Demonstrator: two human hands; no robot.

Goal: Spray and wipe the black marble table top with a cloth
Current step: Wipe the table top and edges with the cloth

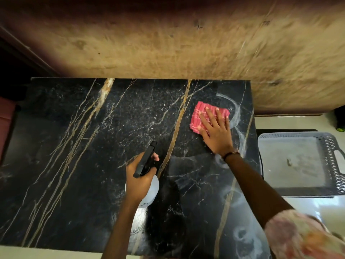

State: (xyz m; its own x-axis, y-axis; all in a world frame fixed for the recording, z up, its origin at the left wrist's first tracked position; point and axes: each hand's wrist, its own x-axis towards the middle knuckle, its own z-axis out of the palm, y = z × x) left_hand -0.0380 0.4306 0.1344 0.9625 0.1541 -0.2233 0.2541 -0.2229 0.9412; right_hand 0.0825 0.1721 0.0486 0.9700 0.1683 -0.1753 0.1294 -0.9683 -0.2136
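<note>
The black marble table top (93, 146) with gold and white veins fills the middle of the view. A folded pink cloth (202, 114) lies flat on its far right part. My right hand (217, 133) presses on the cloth with straight, spread fingers. My left hand (140, 176) grips a white spray bottle (151, 191) with a black trigger head (146, 159), held above the table's middle near the front, nozzle pointing away from me. Whitish wet smears (237, 113) curve along the table's right side and front right corner.
A rough tan wall (186, 43) runs right behind the table. A grey plastic basket (302, 163) with a lattice rim sits on the floor to the right of the table. A reddish object (5, 124) stands at the left edge.
</note>
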